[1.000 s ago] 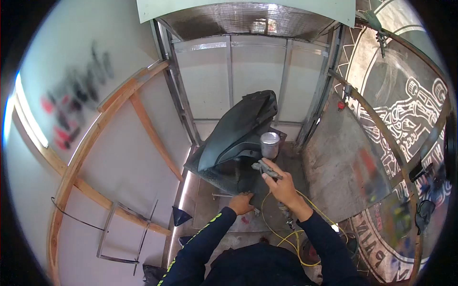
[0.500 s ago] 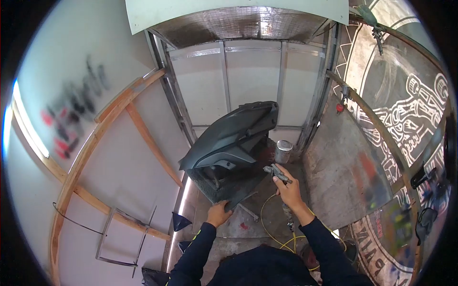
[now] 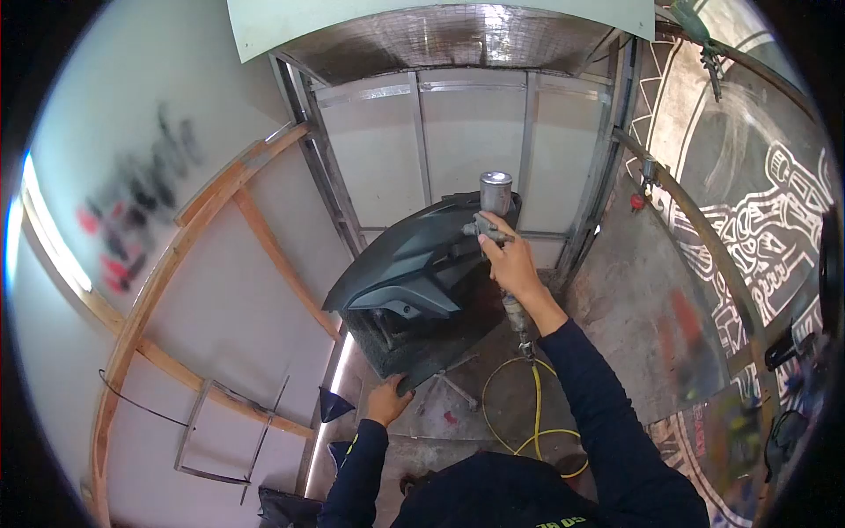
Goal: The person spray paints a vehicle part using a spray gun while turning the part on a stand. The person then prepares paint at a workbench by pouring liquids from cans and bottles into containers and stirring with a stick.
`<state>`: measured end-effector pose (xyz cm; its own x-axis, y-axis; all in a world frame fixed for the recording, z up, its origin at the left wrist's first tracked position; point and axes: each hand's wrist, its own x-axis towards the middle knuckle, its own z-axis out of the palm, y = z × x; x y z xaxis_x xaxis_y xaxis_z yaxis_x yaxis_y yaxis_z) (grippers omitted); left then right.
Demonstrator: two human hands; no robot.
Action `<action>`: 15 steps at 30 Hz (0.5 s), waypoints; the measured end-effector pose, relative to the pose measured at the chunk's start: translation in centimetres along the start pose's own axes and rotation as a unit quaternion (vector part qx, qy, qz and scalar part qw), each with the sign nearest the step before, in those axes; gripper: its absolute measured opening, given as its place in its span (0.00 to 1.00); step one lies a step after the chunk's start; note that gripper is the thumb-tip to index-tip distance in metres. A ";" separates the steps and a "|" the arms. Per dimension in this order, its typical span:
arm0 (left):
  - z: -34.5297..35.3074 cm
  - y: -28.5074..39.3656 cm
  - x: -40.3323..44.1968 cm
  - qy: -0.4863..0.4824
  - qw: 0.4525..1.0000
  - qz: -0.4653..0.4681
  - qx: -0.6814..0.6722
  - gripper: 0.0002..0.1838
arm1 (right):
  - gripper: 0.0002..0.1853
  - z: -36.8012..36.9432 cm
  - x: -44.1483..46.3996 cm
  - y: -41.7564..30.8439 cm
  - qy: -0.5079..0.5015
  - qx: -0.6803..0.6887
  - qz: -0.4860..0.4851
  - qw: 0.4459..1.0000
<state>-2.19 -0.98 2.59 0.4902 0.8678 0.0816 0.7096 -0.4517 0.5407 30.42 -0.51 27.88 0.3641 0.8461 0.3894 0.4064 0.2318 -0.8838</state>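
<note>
A dark grey-black moulded panel, like a vehicle fairing, lies on a rough dark support board on a stand. My left hand is closed on the near corner of that board, fingers partly hidden beneath it. In my right hand is a spray gun, gripped by its handle over the panel's right part. Its metal cup stands upright on top, and its nozzle faces left. From the handle's lower end a yellow air hose drops to the floor.
On the left, wooden beams cross a pale wall. A metal frame leans there. Another spray gun hangs at upper right, and a small red-based gun hangs below it. The hose loops on the floor near my body.
My right hand has risen and moved forward with the spray gun, from beside the panel's lower right to over its right part. My left hand stays at the board's corner, shifted slightly left.
</note>
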 end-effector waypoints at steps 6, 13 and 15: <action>0.4 -0.1 0.0 0.012 1.000 0.005 0.002 0.27 | 0.23 -1.6 2.7 3.3 0.053 -0.087 -0.017 0.995; 0.0 0.2 -0.2 0.003 1.000 0.006 -0.029 0.26 | 0.24 -4.6 4.8 6.6 0.109 -0.153 0.024 0.982; -0.1 0.1 0.0 -0.008 1.000 0.003 -0.027 0.26 | 0.23 -4.7 5.1 7.0 0.132 -0.191 0.010 0.973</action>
<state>-2.14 -1.02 2.73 0.5031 0.8612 0.0717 0.6780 -0.4448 0.5852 39.02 3.17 24.89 0.5571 0.6837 0.4713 0.6610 -0.0216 -0.7500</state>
